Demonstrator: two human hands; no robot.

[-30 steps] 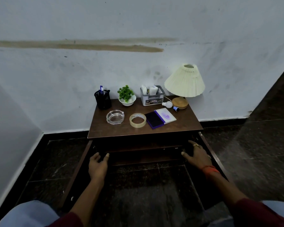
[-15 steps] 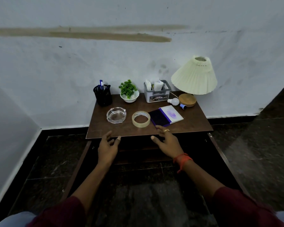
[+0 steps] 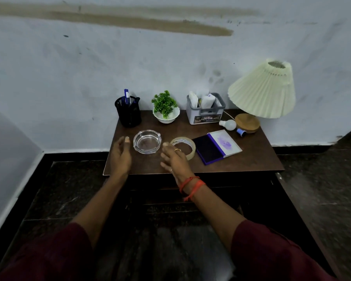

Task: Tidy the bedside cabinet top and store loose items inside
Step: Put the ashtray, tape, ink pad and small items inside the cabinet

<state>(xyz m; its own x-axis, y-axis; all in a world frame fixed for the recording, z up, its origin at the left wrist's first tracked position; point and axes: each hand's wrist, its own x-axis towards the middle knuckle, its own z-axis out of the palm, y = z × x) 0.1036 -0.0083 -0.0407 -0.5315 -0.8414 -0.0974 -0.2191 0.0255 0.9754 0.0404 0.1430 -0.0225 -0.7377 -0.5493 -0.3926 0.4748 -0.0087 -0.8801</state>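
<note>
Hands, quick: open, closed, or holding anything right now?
Left hand: open, fingers relaxed, holding nothing, just left of the glass ashtray.
Right hand: open, holding nothing, partly covering the tape roll from view.

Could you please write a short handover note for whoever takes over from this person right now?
Hands: left hand and right hand are both open and empty, either side of the glass ashtray. The right one overlaps the tape roll in view.
Things: ashtray, tape roll, open ink pad, loose bulb and small blue cap all lie on the cabinet top.
Done: nothing stored yet.
Left: move the loose items inside.
</note>
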